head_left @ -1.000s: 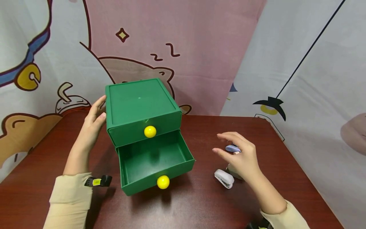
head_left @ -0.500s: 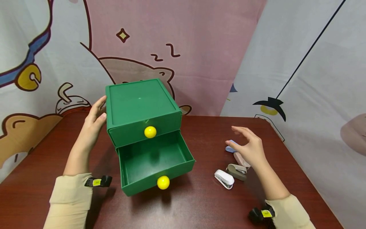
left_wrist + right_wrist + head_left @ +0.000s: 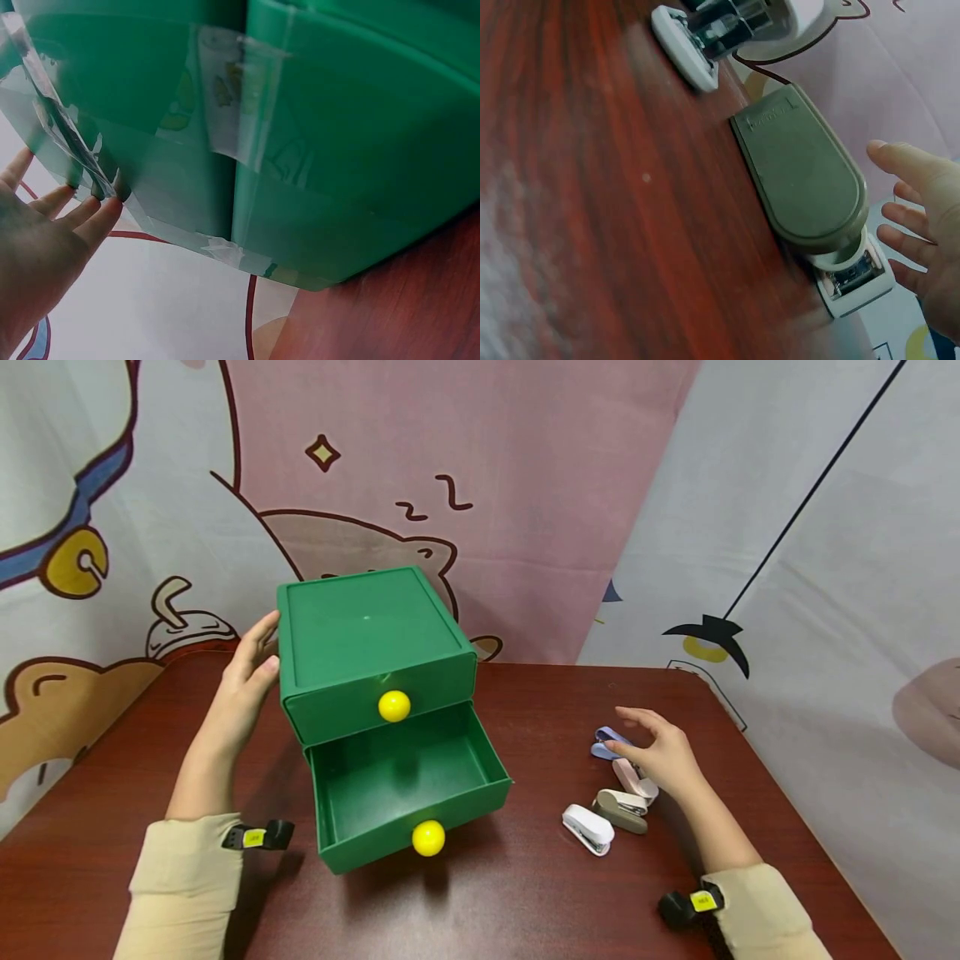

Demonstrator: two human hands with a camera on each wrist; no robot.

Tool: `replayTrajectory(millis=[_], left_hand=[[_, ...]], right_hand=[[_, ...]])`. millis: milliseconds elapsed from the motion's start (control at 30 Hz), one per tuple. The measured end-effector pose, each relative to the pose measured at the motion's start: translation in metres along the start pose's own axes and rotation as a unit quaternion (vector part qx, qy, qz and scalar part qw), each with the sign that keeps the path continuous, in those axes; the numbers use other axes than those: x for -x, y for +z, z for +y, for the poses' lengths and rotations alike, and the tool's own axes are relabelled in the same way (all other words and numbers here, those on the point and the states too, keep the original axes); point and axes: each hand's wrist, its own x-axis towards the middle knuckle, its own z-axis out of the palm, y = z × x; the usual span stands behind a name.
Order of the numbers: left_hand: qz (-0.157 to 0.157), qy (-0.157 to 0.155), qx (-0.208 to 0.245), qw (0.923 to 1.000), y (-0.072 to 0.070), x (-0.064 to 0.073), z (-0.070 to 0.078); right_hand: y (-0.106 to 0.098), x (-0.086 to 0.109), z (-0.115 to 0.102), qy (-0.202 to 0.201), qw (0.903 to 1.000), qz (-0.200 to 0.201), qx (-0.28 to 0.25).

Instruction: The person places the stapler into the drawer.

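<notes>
My left hand (image 3: 236, 689) rests its fingertips on the left side of a green two-drawer cabinet (image 3: 367, 627); the left wrist view shows those fingers (image 3: 97, 225) fairly straight against it. The lower drawer (image 3: 405, 768) is pulled out with nothing in it, while the upper one is closed. Above the small staplers hovers my right hand (image 3: 666, 756), fingers spread from the thumb, holding nothing. Nearest to it are a blue stapler (image 3: 602, 750) and a pink stapler (image 3: 630, 777). An olive stapler (image 3: 618, 812) and a white stapler (image 3: 587, 828) lie closer to me.
Yellow ball knobs (image 3: 428, 837) stick out from the drawer fronts. Clear tape (image 3: 225, 97) covers part of the cabinet's side. A brown wooden table (image 3: 525, 910) bears everything, and a printed curtain (image 3: 540, 510) hangs behind it.
My right hand has moved right, away from the cabinet, then lowered slightly, uncovering the pink and olive staplers. The left hand and the cabinet have stayed put.
</notes>
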Motion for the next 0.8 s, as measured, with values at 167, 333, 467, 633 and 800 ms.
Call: replayTrajectory(millis=[167, 333, 467, 633, 800], left_hand=[[0.0, 0.0, 0.002, 1.0, 0.0, 0.0, 0.0], [0.0, 0.002, 0.008, 1.0, 0.0, 0.0, 0.0], [0.0, 0.001, 0.007, 1.0, 0.001, 0.0, 0.0], [0.002, 0.002, 0.004, 1.0, 0.002, -0.001, 0.001], [0.003, 0.0, 0.006, 1.0, 0.002, 0.0, 0.001]], right_hand=[[0.001, 0.0, 0.008, 0.018, 0.9996, -0.019, -0.01], [0.003, 0.0, 0.015, 0.018, 0.9992, -0.025, -0.026], [0.005, 0.0, 0.022, 0.022, 0.9988, -0.036, -0.026], [0.007, 0.001, 0.028, 0.048, 0.9971, -0.06, -0.004], [0.008, 0.001, 0.028, 0.045, 0.997, -0.063, 0.004]])
